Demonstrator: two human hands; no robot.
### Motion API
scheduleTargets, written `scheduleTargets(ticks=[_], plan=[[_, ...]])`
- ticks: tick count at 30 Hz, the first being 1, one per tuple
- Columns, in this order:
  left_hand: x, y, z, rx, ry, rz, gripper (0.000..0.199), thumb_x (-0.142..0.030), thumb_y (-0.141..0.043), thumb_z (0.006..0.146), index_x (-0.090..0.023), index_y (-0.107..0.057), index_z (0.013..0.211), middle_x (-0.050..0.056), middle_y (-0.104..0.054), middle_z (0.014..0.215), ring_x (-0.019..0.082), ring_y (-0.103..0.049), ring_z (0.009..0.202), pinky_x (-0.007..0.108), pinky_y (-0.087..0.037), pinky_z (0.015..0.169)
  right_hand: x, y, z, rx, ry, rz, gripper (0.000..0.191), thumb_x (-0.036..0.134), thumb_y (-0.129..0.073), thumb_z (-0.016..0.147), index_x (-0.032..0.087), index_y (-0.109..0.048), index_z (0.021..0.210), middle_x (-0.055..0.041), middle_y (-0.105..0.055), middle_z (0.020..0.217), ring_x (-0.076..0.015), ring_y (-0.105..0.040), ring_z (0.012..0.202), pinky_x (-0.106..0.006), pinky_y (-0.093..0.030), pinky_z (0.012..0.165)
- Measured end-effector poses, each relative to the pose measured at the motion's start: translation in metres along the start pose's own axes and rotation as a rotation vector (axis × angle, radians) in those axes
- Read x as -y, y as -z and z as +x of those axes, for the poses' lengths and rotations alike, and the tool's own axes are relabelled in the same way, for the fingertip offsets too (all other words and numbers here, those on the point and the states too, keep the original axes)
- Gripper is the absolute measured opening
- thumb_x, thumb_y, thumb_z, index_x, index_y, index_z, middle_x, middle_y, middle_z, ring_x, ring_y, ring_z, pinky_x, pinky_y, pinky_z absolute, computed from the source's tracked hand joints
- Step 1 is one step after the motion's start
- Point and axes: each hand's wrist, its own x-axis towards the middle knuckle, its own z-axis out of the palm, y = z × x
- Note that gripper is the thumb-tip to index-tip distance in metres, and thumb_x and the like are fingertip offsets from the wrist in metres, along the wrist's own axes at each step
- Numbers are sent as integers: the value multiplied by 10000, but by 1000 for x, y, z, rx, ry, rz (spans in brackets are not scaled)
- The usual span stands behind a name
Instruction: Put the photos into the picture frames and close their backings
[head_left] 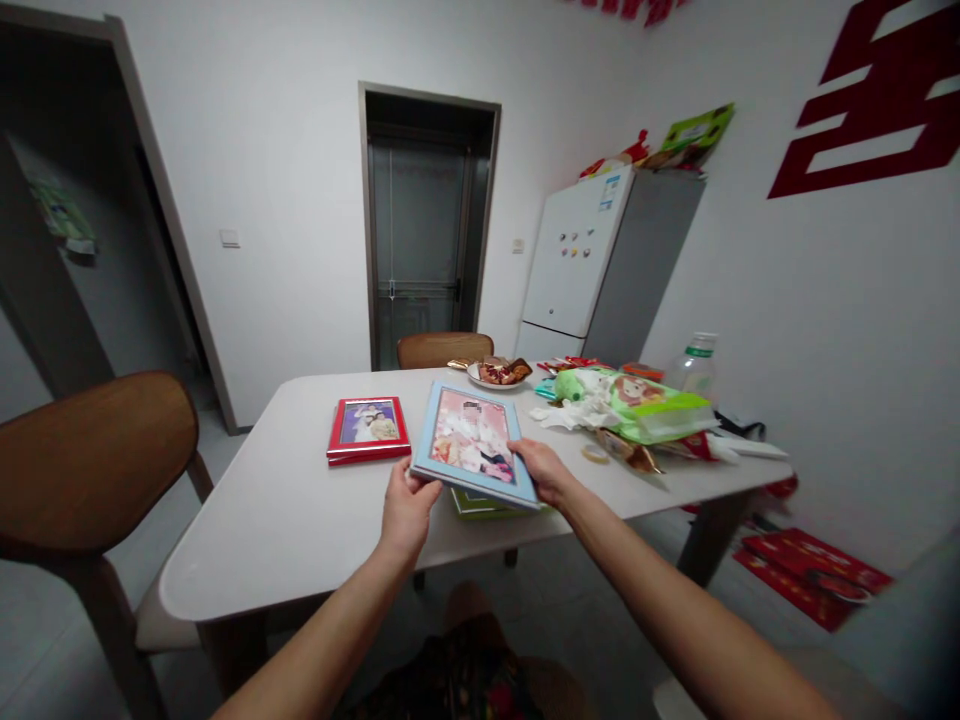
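A light blue picture frame [426, 447] with a pink-toned photo is held tilted above the table. My left hand [406, 505] grips its lower left corner, thumb along the near edge. On the right side, my right hand [541, 470] pinches the frame with the thumb on its face. Partly covered beneath it, a green picture frame [487, 508] lies on the table near the front edge. To the left, a red picture frame [369, 452] with a photo lies face up; it seems to be stacked on another.
On the white table [285, 510], a plate of food [499, 373] stands at the back. Snack bags [649, 405], tissues and a clear plastic bottle [696, 368] crowd the right side. Wooden chairs stand at the left [97, 460] and behind [444, 350]. A red box [814, 575] lies on the floor.
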Motion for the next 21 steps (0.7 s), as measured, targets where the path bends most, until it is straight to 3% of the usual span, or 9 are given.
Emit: scheduleTargets(ticks=[4,10,16,19,21], plan=[[28,-21,2,63,42,141,319,-75,-474,681,-141,-406,986,87,-659,872,173,-614,825,325,-454,769,-12,40,32,-10,-61,-165,181,263,-470,639,128,-589,661,0,-555,450,-144,-511,447,-228,-379,439],[50,-25,3,119,18,435,360,-76,-531,630,-156,-489,979,96,-600,1033,203,-530,992,333,-374,872,-43,48,53,11,-40,-348,210,237,-464,621,122,-624,696,6,-598,540,-130,-542,539,-195,-374,502],[55,-8,9,217,13,618,439,-155,-525,654,-143,-459,1088,97,-558,1110,206,-500,1032,325,-368,889,-59,46,67,-20,12,-562,199,244,-521,607,135,-651,710,-22,-613,582,-164,-562,613,-221,-384,574],[57,14,20,240,-45,783,484,-199,-509,665,-121,-432,1137,115,-515,1167,212,-456,1086,348,-339,934,-54,48,94,-72,64,-656,333,295,-548,625,124,-634,897,-78,-629,763,-200,-560,757,-260,-385,695],[60,33,30,202,-96,861,482,-212,-489,674,-116,-433,1144,121,-498,1187,215,-438,1106,369,-326,953,-45,48,122,-96,172,-753,428,339,-501,691,109,-564,1046,-110,-606,891,-209,-541,841,-282,-370,762]])
